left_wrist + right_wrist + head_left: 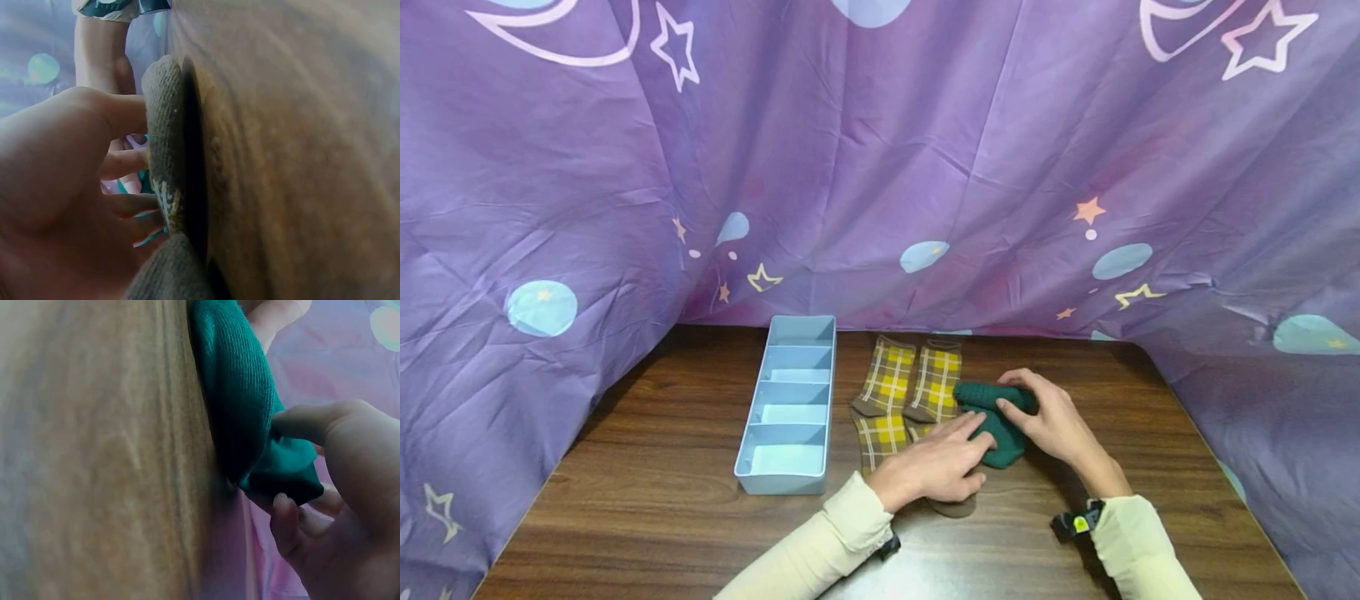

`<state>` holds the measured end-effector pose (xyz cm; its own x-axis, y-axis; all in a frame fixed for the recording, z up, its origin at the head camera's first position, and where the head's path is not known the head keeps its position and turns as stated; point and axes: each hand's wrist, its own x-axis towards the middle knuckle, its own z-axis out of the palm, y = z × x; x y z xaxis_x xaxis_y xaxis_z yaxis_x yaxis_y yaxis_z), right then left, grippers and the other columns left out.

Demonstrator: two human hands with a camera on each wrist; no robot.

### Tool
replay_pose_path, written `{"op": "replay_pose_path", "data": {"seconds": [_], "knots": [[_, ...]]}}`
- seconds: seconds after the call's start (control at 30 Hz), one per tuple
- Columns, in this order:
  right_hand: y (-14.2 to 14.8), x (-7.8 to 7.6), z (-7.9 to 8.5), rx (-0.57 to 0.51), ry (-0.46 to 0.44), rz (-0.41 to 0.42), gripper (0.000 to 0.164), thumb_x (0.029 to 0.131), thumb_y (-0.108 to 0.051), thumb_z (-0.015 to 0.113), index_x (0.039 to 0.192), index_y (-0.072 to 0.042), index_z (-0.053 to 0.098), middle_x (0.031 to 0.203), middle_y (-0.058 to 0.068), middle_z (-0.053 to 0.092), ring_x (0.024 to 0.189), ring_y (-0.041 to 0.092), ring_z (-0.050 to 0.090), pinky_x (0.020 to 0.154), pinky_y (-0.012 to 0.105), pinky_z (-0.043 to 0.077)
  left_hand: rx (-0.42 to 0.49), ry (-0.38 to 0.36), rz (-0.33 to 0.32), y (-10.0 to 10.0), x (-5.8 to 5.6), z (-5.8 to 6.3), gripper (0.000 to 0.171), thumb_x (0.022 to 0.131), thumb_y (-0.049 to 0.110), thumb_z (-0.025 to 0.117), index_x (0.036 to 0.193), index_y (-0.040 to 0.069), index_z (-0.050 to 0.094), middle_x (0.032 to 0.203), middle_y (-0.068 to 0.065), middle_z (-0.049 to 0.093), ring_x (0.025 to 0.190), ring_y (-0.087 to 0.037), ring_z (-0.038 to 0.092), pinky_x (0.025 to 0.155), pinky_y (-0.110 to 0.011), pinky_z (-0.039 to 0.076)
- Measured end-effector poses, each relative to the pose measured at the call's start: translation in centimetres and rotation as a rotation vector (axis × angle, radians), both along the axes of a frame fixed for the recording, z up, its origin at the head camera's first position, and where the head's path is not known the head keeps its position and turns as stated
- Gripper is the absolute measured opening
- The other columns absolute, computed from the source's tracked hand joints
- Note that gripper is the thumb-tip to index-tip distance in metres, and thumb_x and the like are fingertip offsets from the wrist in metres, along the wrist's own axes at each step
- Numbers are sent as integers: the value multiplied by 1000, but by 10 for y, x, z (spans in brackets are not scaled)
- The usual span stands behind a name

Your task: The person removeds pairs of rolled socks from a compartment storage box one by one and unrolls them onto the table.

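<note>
A dark green ribbed sock (1006, 448) lies partly folded on the table, its far end doubled over into a thick roll; I cannot tell whether it is one sock or two. My right hand (1060, 421) pinches the right end of that fold between thumb and fingers, as the right wrist view of the green sock (240, 387) also shows. My left hand (934, 468) lies palm down, fingertips pressing on the green sock's left side. Beneath and beside it are two yellow-and-brown plaid socks (891, 375), partly hidden; a brown toe (164, 112) shows near the left palm.
A light blue box (827, 442) with several compartments in a row stands left of the plaid socks. The brown wooden table (647, 467) ends at a purple curtain (880, 167) behind and at the sides.
</note>
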<state>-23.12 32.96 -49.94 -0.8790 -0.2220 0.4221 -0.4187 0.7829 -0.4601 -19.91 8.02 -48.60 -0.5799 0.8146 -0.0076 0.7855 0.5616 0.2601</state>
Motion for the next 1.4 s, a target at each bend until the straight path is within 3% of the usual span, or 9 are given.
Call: {"op": "replay_pose_path", "data": {"seconds": [0.13,0.33,0.43,0.6,0.8,0.93,1.17,1.4], "knots": [[1,0,-1,18,-5,-13,27,94,-16,84,119,-9,75,122,13,77,114,34,72,95,53,53,-11,11,4,1,0,0,47,109,36,62,153,20,54,176,-13,35,165,-28,32,132,-46,35],[2,2,1,39,-24,15,44,88,-17,90,127,-5,74,131,18,73,122,40,70,101,57,52,-21,39,5,2,3,3,45,109,35,62,151,21,55,173,-13,38,163,-28,36,131,-45,36],[3,2,1,25,0,-4,46,89,-14,89,131,-8,71,127,13,75,116,33,71,94,48,53,-25,54,-1,1,5,5,43,109,35,62,149,22,56,172,-13,40,161,-28,38,130,-43,37],[3,0,1,16,38,-30,29,93,-14,86,120,-15,74,120,7,74,103,25,69,83,38,50,-30,73,-14,0,7,7,41,108,35,62,147,21,57,169,-12,43,158,-28,41,129,-42,38],[5,2,1,58,-5,-7,34,89,-14,89,121,-8,76,132,16,70,122,38,68,100,57,53,-44,87,-16,1,11,10,40,108,36,61,146,22,58,168,-12,44,157,-28,43,129,-41,38],[6,2,1,60,-10,-24,35,89,-9,87,122,-5,77,135,20,69,125,43,66,103,61,51,-57,108,-25,1,14,11,39,108,37,61,144,23,59,167,-11,45,156,-27,45,128,-40,39],[8,2,2,44,-31,-91,39,96,-16,83,132,-13,70,124,14,79,105,36,76,87,56,59,-61,129,-35,1,19,14,33,106,38,65,136,25,62,161,-9,49,149,-26,49,125,-38,43],[10,3,3,77,-70,-192,24,98,-32,81,121,-26,75,104,7,79,95,33,75,64,50,55,-45,139,-47,1,21,12,30,106,40,67,132,27,61,158,-8,50,144,-24,51,120,-35,46]]}}
